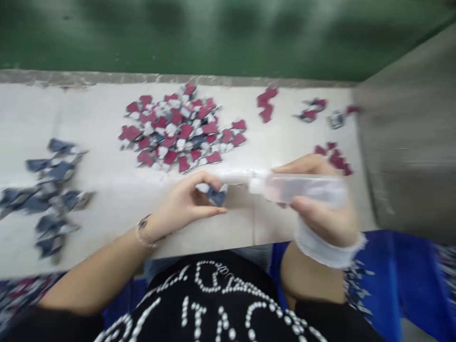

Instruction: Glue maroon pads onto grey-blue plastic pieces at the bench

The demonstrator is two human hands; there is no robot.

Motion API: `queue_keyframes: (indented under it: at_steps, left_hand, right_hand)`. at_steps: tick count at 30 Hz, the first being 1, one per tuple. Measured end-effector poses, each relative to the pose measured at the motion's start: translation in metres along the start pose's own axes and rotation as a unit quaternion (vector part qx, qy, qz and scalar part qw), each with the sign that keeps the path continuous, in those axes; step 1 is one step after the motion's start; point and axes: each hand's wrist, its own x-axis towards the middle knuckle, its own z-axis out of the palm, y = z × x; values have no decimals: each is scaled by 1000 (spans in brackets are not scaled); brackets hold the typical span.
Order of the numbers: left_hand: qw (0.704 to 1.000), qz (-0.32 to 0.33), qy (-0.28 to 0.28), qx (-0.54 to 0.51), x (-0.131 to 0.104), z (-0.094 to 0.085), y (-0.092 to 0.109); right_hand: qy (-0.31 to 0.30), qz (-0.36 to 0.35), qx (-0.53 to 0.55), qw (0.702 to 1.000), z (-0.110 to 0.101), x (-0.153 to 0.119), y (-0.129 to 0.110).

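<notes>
My left hand (188,197) pinches a small grey-blue and white fabric piece (215,195) between thumb and fingers over the table's near half. My right hand (324,204) is wrapped round a clear squeeze bottle (306,188) lying sideways, its white nozzle pointing left. The nozzle's tip is blurred and appears close to the fabric piece; whether they touch I cannot tell. Beyond my hands lies a large pile of red, white and grey pieces (174,128). Grey-blue pieces (53,185) form a loose heap at the left.
Small groups of red pieces (265,103) lie toward the back and right of the white table (107,199). A green panel (178,42) borders the far edge, and a grey wall (413,128) the right. Blue bins (409,275) stand below at the right.
</notes>
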Motion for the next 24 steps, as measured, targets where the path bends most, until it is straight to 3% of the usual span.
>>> queue_keyframes:
  at_steps: [5,12,15,19,22,24]
  left_hand:
    - [996,-60,35,50,1,-1,-5]
    - [993,-94,68,24,4,-1,3]
    - [993,-92,64,47,5,-5,6]
    - [990,-83,52,98,4,-12,11]
    - [985,-89,42,138,3,-17,10]
    - [980,-100,45,165,5,-20,6]
  right_hand:
    - [-69,11,-31,997,-2,20,18]
    - [-113,12,-94,989,35,45,52]
    - [-128,11,-144,981,36,43,56]
    - [-59,57,-264,961,-12,26,55]
    - [32,130,-367,920,-57,10,55]
    - [59,173,-411,893,-74,3,55]
